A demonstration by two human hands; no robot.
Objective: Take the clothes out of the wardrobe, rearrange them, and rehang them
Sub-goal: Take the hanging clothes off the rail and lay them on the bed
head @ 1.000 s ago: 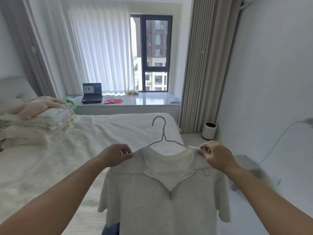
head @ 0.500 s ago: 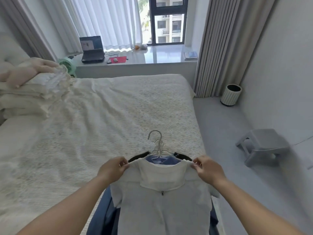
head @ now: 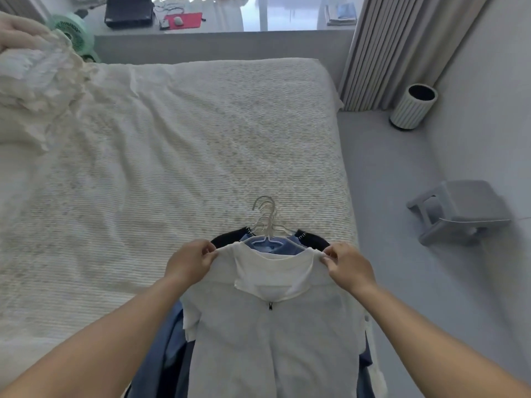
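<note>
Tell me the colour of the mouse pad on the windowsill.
Red mouse pad, head view.

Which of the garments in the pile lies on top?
The white shirt with the zip collar; the blue and black garments show only beneath it.

A bed (head: pixel 178 133) covered in a cream, ribbed bedspread carries a stack of hangered clothes (head: pixel 275 326) at its near right corner, a white zip-neck top uppermost over blue and black garments, wire hanger hooks (head: pixel 265 216) pointing toward the far edge. Rumpled white bedding (head: pixel 37 90) is heaped at the far left corner. On the floor (head: pixel 402 173) beside the bed's right edge sit a grey stool (head: pixel 459 211) and a ribbed bin (head: pixel 413 106).
</note>
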